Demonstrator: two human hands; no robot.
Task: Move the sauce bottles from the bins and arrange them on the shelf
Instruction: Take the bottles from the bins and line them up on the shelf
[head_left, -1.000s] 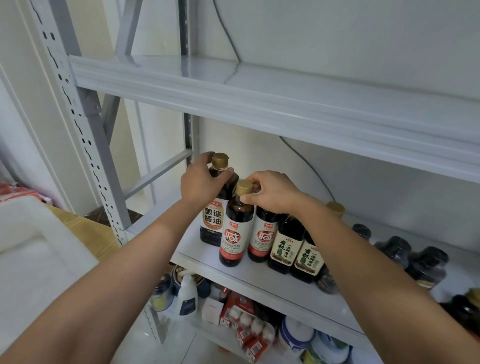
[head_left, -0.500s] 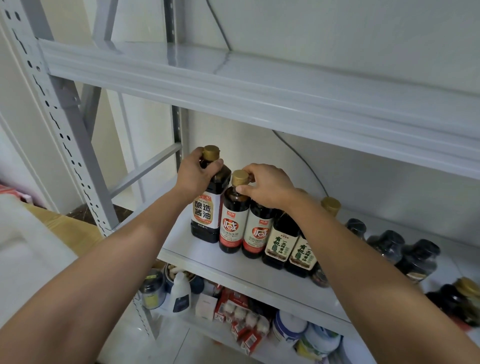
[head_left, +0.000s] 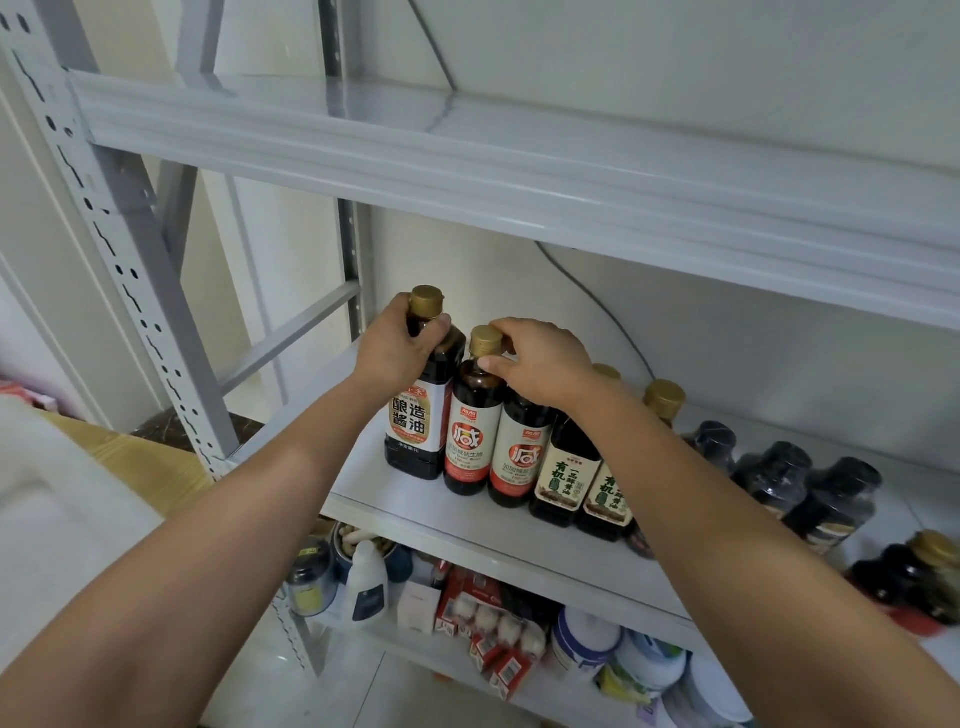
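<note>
Here, my left hand (head_left: 396, 354) is gripping the tall soy bottle (head_left: 415, 421) by its neck, and my right hand (head_left: 540, 364) is pinching the cap of the red-label bottle (head_left: 470, 441), steadying both upright, side by side on the shelf (head_left: 395, 501), likely tightening the row.

Your light is soft and even; above your grip the upper shelf (head_left: 519, 171) bows with wide-angle distortion; jars (head_left: 774, 478) to the right look slightly soft.

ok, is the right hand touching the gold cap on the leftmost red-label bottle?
Touching. Head view: right hand pinches the gold cap between thumb and fingers.
</note>
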